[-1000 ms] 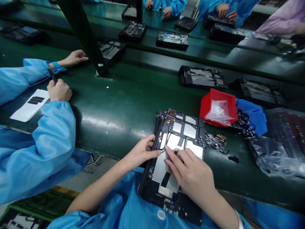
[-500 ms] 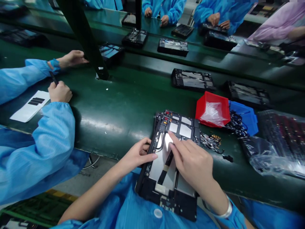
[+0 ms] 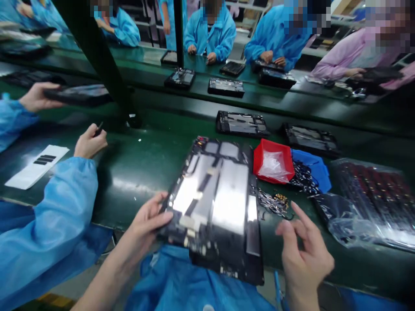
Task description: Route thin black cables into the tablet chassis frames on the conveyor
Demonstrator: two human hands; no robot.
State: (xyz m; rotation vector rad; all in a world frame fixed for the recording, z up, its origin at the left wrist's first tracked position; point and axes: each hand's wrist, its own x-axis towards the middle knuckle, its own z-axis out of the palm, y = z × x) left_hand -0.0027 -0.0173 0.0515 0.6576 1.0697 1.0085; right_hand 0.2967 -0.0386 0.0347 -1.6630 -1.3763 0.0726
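My left hand [image 3: 149, 218] grips the lower left edge of an opened tablet [image 3: 231, 194], thumb on top and fingers beneath. The tablet lies tilted over the near edge of the bench, its silver battery panels and dark circuit parts facing up, slightly blurred. Beneath it, another dark slab of similar shape sticks out at the bottom right. To the right, my right hand [image 3: 306, 255] is raised apart from the tablet, index finger stretched out and thumb apart, with nothing visible in it. A heap of small cables [image 3: 272, 202] with gold ends lies just beyond that hand.
A red bin [image 3: 272, 162] of clear plastic pieces and a blue bin [image 3: 313, 170] of black cables stand behind the heap. Bagged parts [image 3: 372, 194] lie right. A co-worker's hand [image 3: 90, 141] is at left, near a white sheet [image 3: 37, 166]. More tablets [image 3: 241, 123] line the conveyor.
My right hand has left the tablet and moved right, its fingers now spread. The tablet has been lifted and tilted by my left hand. The co-worker at left has picked up another device.
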